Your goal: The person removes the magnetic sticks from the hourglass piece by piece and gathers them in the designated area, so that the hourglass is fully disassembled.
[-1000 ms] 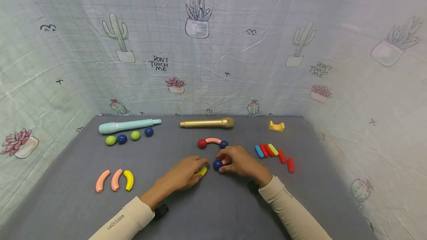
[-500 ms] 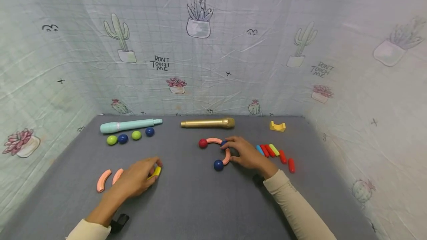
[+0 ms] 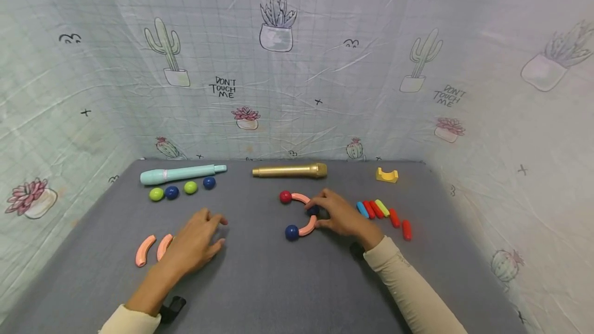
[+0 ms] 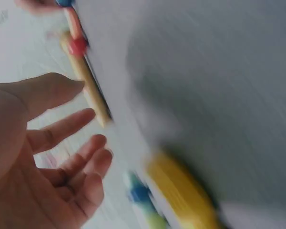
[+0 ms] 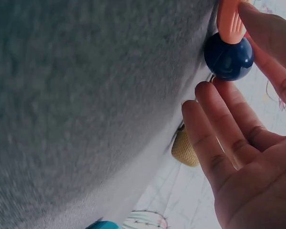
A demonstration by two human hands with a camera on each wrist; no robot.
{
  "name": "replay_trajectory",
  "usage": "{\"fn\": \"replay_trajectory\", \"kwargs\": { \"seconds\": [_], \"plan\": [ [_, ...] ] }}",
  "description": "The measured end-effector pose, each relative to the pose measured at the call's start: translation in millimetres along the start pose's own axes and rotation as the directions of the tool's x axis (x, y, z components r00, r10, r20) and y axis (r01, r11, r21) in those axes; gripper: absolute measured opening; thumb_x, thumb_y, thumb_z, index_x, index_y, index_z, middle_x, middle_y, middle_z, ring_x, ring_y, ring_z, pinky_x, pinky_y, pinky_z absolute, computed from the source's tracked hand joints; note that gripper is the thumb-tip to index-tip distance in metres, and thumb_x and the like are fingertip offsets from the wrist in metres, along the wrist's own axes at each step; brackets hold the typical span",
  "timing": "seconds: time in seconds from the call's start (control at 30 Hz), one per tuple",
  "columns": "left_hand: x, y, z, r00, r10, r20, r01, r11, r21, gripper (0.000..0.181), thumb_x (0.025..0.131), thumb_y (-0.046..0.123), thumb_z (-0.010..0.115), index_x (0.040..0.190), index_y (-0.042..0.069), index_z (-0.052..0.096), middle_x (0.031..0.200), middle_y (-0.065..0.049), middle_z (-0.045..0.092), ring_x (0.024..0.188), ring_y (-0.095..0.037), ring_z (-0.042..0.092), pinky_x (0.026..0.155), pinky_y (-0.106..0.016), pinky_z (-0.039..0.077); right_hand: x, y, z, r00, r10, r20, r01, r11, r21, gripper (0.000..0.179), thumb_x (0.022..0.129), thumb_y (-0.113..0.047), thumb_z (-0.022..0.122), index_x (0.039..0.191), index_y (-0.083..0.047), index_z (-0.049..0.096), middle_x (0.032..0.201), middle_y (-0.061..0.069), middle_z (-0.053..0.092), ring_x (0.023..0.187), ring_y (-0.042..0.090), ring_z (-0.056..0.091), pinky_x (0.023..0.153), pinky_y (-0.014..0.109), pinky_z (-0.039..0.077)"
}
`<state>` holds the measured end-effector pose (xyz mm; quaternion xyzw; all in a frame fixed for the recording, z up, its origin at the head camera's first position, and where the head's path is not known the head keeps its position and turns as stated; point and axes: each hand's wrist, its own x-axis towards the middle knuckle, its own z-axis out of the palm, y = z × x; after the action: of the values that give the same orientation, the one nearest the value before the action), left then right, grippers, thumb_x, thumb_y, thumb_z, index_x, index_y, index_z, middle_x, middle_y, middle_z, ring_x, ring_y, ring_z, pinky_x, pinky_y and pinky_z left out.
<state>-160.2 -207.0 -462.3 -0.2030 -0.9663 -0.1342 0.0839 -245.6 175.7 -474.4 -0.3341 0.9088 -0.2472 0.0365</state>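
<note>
My left hand (image 3: 197, 236) hovers over the left of the table, fingers spread and holding nothing. A yellow curved rod (image 4: 183, 193) lies blurred near it in the left wrist view; the hand and forearm hide it in the head view. At mid table an arc runs from a red ball (image 3: 285, 197) through a salmon curved rod (image 3: 300, 198), a dark blue ball (image 5: 229, 56) and a second salmon curved rod (image 3: 307, 227) to another blue ball (image 3: 292, 232). My right hand (image 3: 341, 214) pinches the arc at its middle ball, thumb at the second rod.
Two salmon curved rods (image 3: 145, 250) lie at left. Behind are green and blue balls (image 3: 171, 192), a mint microphone (image 3: 181, 174) and a gold microphone (image 3: 290, 170). A yellow cradle-shaped block (image 3: 387, 175) stands back right. Several short straight rods (image 3: 376, 209) lie right of my right hand.
My left hand moved left with a yellow curved rod and let it go. My right hand left the near blue ball for the middle one; the arc's near end swung left.
</note>
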Motion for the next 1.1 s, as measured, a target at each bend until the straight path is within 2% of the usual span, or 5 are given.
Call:
{"fn": "replay_trajectory", "kwargs": {
  "seconds": [0.17,0.3,0.53,0.8,1.1],
  "plan": [
    [27.3,41.4,17.4,0.996,0.053,0.069,-0.048,0.996,-0.071,0.051,0.091,0.026,0.087,0.136,0.014,0.068,0.112,-0.005,0.061,0.099,-0.019,0.058,0.079,-0.041,0.053,-0.4,-5,5,1.000,0.015,0.016,-0.015,1.000,-0.007,0.040,0.090,-0.022,0.087,0.127,-0.017,0.072,0.111,0.009,0.059,0.096,0.021,0.055,0.082,0.032,0.045],
    [47.8,68.0,34.2,0.981,0.127,0.145,-0.110,0.986,-0.125,0.054,0.091,0.029,0.086,0.140,0.018,0.066,0.119,-0.006,0.062,0.106,-0.021,0.061,0.086,-0.044,0.056,0.1,-10,10,1.000,0.009,0.008,-0.008,1.000,-0.018,0.037,0.088,-0.025,0.089,0.121,-0.016,0.073,0.106,0.006,0.058,0.090,0.017,0.052,0.078,0.030,0.044],
    [70.1,83.3,59.2,0.961,0.227,0.155,-0.216,0.973,-0.087,0.025,0.090,0.023,0.087,0.112,0.021,0.074,0.107,-0.002,0.063,0.092,-0.018,0.061,0.079,-0.040,0.054,1.3,-18,19,0.999,0.005,-0.035,-0.009,0.994,-0.105,0.035,0.084,-0.035,0.092,0.111,-0.020,0.076,0.102,0.000,0.059,0.087,0.011,0.053,0.079,0.030,0.047],
    [73.8,66.2,56.3,0.978,0.185,0.095,-0.178,0.981,-0.075,0.020,0.089,0.023,0.089,0.101,0.018,0.074,0.097,-0.001,0.063,0.084,-0.017,0.061,0.076,-0.041,0.055,-2.0,-25,22,0.999,-0.010,-0.043,0.005,0.995,-0.101,0.031,0.084,-0.036,0.092,0.104,-0.019,0.076,0.097,-0.001,0.060,0.082,0.008,0.052,0.072,0.026,0.045],
    [79.1,-3.9,21.0,0.991,0.116,0.060,-0.112,0.991,-0.073,0.019,0.089,0.007,0.085,0.105,0.011,0.075,0.104,-0.009,0.066,0.099,-0.030,0.064,0.089,-0.052,0.054,-6.0,-25,19,0.998,-0.064,-0.011,0.064,0.998,-0.013,0.038,0.080,-0.028,0.096,0.111,-0.016,0.076,0.101,0.001,0.065,0.089,0.013,0.062,0.081,0.031,0.052]
  ]
}}
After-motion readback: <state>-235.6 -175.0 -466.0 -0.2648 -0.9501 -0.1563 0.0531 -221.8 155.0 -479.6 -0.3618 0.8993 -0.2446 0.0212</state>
